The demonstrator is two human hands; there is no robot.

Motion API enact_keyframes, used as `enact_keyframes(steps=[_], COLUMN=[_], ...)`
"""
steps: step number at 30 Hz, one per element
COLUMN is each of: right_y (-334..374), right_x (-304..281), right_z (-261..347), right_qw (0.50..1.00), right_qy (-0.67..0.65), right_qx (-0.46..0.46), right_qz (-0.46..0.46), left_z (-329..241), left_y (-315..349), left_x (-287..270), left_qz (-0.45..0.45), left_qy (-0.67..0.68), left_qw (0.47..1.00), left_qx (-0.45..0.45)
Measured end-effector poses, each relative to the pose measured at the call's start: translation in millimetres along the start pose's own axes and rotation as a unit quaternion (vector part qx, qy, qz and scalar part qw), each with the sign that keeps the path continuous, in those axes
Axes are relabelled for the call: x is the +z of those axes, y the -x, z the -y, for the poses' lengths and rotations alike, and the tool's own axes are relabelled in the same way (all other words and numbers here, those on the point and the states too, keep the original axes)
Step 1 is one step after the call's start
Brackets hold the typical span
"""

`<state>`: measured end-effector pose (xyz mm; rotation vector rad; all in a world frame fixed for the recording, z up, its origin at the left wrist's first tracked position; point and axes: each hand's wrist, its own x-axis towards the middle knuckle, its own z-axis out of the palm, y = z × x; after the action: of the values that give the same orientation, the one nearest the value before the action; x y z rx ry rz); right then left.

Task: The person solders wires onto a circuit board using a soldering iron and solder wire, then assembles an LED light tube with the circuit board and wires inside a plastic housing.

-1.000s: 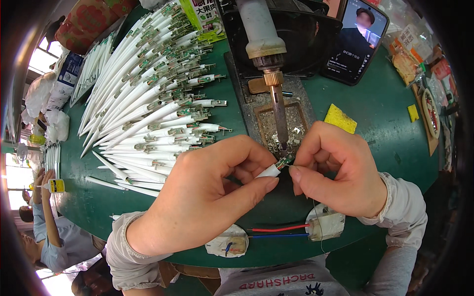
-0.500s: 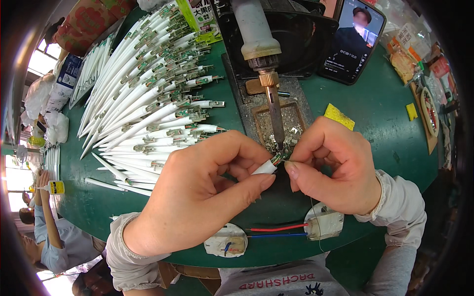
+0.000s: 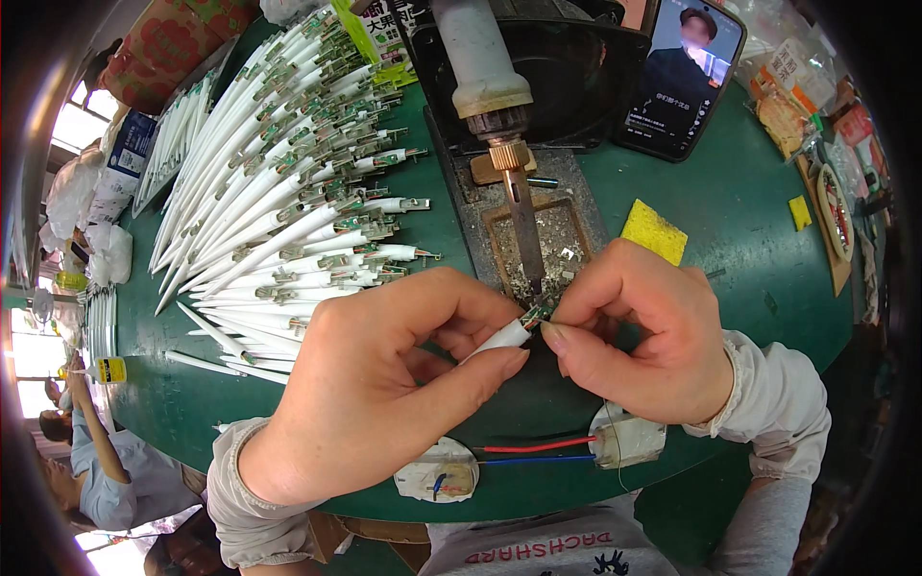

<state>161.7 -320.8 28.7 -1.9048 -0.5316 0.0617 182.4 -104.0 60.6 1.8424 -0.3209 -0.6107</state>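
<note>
My left hand point(image 3: 384, 389) is closed on a white pen-shaped tube point(image 3: 503, 338), thumb along one side and fingers beneath. From the tube's end pokes a small green circuit board point(image 3: 534, 317) with fine wires, right under the tip of a fixed soldering iron point(image 3: 523, 216). My right hand point(image 3: 645, 336) pinches a thin wire point(image 3: 619, 451) between thumb and forefinger beside the board. The wire's tail hangs below that hand. Whether iron and board touch is too small to tell.
Many similar white tubes point(image 3: 259, 192) fan out at the left. Beneath the iron lies a tray point(image 3: 490, 235) with metal scraps. A yellow sponge point(image 3: 655, 231) and a phone point(image 3: 682, 77) are at the right. White pads point(image 3: 437, 470) joined by red and blue leads lie near me.
The view has shifted slightly. My right fingertips have come a little closer to the tube's board end. Both hands keep their hold.
</note>
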Motion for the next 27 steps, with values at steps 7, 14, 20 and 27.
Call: enact_keyframes(steps=[7, 14, 20, 27], right_y=[0.6, 8.9, 6.4, 6.0], right_x=[2.9, -0.3, 3.6, 4.3], right_z=[-6.3, -4.4, -6.4, -7.3], right_qw=[0.989, 0.995, 0.995, 0.996], right_qy=[0.096, 0.071, 0.067, 0.066], right_qx=[-0.106, -0.055, -0.058, -0.052], right_qz=[-0.030, -0.039, -0.037, -0.033], left_z=[3.6, 3.2, 1.5, 1.6], left_y=[1.4, -2.7, -1.3, -2.0], left_x=[3.5, -0.6, 0.5, 1.1], left_qz=[0.004, -0.007, 0.016, 0.020], left_qy=[-0.029, 0.087, 0.112, 0.123], left_qw=[1.000, 0.995, 0.993, 0.992], left_qx=[-0.007, -0.046, -0.036, -0.031])
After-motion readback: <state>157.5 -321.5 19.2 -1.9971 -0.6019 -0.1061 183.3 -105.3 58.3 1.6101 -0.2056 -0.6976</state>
